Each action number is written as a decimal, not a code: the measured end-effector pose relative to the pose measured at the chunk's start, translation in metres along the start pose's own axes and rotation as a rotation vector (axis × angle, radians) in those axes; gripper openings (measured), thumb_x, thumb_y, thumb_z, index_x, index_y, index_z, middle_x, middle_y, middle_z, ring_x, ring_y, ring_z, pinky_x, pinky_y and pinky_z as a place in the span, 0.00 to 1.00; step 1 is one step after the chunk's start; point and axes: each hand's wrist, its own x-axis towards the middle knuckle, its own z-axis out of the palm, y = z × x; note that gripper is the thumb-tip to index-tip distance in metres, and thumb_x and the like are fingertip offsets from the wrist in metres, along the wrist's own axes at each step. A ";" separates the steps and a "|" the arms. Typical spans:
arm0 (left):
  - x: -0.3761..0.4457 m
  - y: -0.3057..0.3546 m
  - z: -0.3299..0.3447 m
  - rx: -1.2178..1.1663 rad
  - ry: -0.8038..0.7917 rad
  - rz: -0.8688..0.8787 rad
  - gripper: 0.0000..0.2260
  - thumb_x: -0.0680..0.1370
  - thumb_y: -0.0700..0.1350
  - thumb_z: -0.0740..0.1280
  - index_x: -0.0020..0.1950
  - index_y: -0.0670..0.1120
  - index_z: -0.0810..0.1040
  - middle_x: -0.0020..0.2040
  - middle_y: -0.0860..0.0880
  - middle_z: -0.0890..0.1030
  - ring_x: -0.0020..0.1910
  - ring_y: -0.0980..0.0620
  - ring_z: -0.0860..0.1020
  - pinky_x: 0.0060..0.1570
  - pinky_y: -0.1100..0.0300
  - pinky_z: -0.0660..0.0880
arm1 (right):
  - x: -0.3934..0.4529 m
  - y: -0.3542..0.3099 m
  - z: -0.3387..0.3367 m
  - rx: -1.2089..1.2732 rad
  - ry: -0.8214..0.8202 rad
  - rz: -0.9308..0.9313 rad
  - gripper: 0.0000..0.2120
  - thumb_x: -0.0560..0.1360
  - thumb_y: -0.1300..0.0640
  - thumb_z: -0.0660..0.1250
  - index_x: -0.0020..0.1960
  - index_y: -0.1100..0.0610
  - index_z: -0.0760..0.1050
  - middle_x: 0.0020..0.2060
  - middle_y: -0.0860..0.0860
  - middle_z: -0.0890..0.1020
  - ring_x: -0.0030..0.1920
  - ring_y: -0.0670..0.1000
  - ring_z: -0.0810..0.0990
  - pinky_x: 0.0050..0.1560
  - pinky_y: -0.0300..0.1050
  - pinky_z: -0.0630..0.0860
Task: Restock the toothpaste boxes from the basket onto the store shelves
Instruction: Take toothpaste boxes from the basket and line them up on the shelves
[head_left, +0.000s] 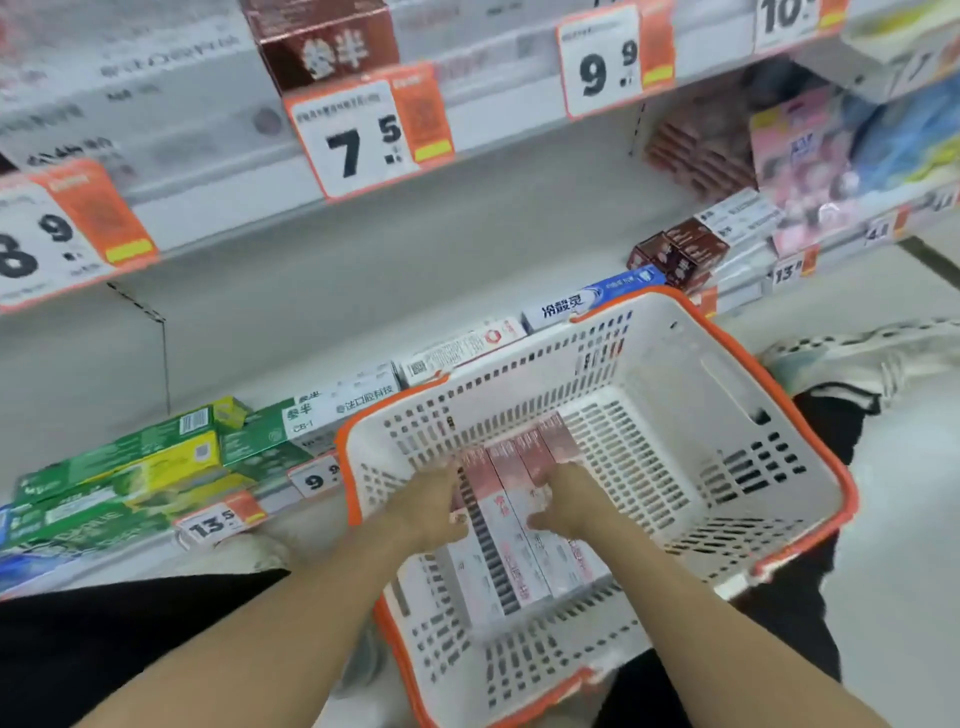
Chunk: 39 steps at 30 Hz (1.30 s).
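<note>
A white plastic basket (675, 415) with an orange rim sits in front of me, tilted toward the shelf. Several pink-and-white toothpaste boxes (511, 519) lie side by side on its bottom. My left hand (428, 512) rests on the left side of the boxes, fingers curled against them. My right hand (563, 501) presses on the right side of the same row. Whether either hand has lifted a box, I cannot tell. The lower shelf (363, 291) behind the basket is mostly bare, with boxes only along its front edge.
Green and yellow boxes (135, 467) lie at the shelf's front left; white, blue and dark red boxes (675, 254) run toward the right. Price tags (363, 135) hang from the shelf above. My dark-clothed legs flank the basket; a shoe (852, 353) is at right.
</note>
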 end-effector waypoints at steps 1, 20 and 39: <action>0.006 -0.003 0.009 0.018 0.008 -0.041 0.34 0.73 0.48 0.75 0.75 0.44 0.64 0.77 0.47 0.63 0.71 0.46 0.69 0.67 0.57 0.69 | 0.005 0.005 0.003 -0.012 0.059 0.032 0.30 0.69 0.53 0.77 0.68 0.56 0.72 0.64 0.55 0.74 0.60 0.54 0.77 0.61 0.50 0.77; 0.048 -0.018 0.039 -0.178 0.112 -0.428 0.37 0.70 0.47 0.78 0.76 0.48 0.66 0.74 0.42 0.62 0.73 0.42 0.65 0.74 0.53 0.62 | 0.016 0.038 0.006 -0.002 0.106 0.306 0.21 0.69 0.62 0.78 0.58 0.61 0.74 0.41 0.50 0.76 0.43 0.52 0.78 0.40 0.41 0.75; 0.015 -0.020 0.043 -0.937 -0.002 -0.597 0.18 0.63 0.40 0.83 0.50 0.40 0.84 0.46 0.44 0.85 0.50 0.45 0.81 0.56 0.53 0.78 | -0.047 0.011 0.004 0.348 0.092 0.009 0.20 0.68 0.55 0.76 0.29 0.50 0.64 0.23 0.43 0.68 0.20 0.40 0.67 0.22 0.31 0.61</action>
